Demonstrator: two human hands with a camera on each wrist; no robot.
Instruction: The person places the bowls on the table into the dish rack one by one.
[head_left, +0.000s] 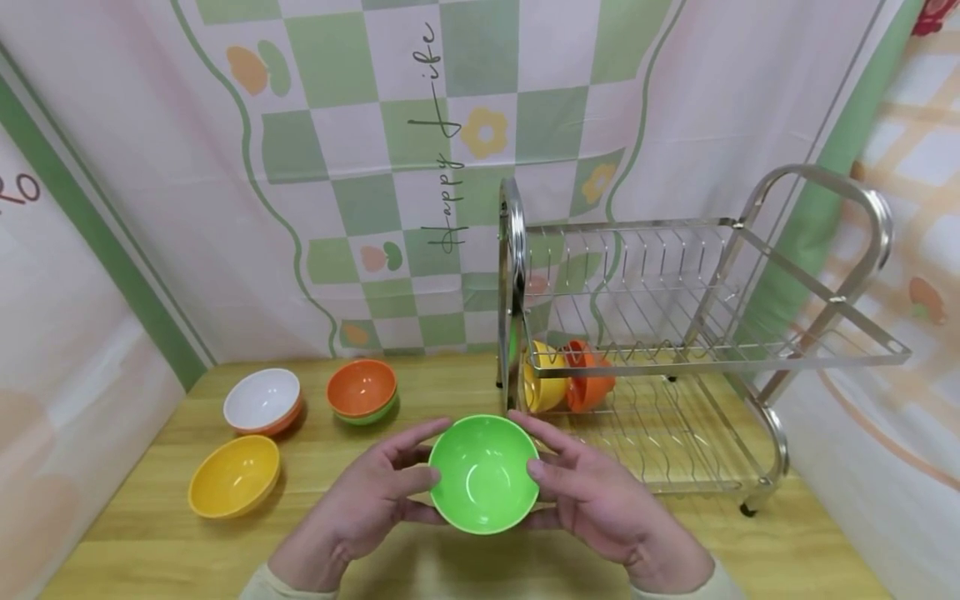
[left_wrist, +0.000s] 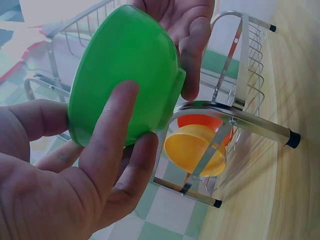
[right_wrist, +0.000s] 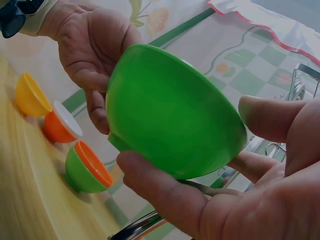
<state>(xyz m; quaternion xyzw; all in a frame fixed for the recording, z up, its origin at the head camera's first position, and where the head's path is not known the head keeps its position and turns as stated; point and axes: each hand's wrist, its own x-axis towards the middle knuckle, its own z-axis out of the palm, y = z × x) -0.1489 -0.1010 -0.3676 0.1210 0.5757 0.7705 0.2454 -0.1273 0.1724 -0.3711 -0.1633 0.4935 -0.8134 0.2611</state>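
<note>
A bright green bowl is held between both hands above the front of the table, its open side facing the head camera. My left hand grips its left side, thumb at the rim and fingers spread round the outer wall. On the opposite side my right hand holds it the same way, thumb on the rim. The left wrist view shows the outside of the green bowl with fingers against it. From the right wrist, the bowl's foot shows near a fingertip.
A two-tier metal dish rack stands at right; a yellow bowl and an orange bowl sit on edge in its lower tier. Left on the table are a white bowl inside an orange one, a yellow bowl, and an orange bowl inside a green one.
</note>
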